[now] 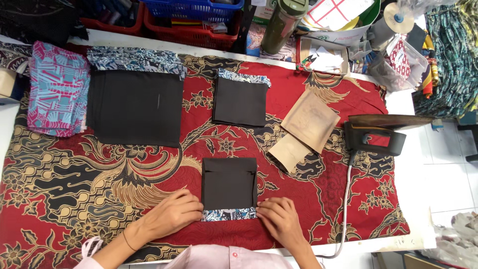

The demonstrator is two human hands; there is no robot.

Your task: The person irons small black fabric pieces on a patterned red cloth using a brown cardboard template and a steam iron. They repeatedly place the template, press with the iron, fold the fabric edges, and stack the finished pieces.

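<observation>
A small black fabric piece (229, 183) with a blue-and-white patterned strip along its near edge lies flat on the red patterned cloth (99, 189) near the table's front. My left hand (172, 214) rests on the cloth, fingertips pressing the piece's lower left corner. My right hand (280, 219) presses the lower right corner with its fingers bent. Neither hand lifts the piece.
A stack of similar black pieces (240, 101) and a larger black stack (135, 107) lie farther back. Pink-and-blue fabrics (57, 89) sit at left. Two brown paper pieces (308, 122) lie right of centre, an iron (378, 132) beside them with its cord (346, 209). Baskets and clutter line the far edge.
</observation>
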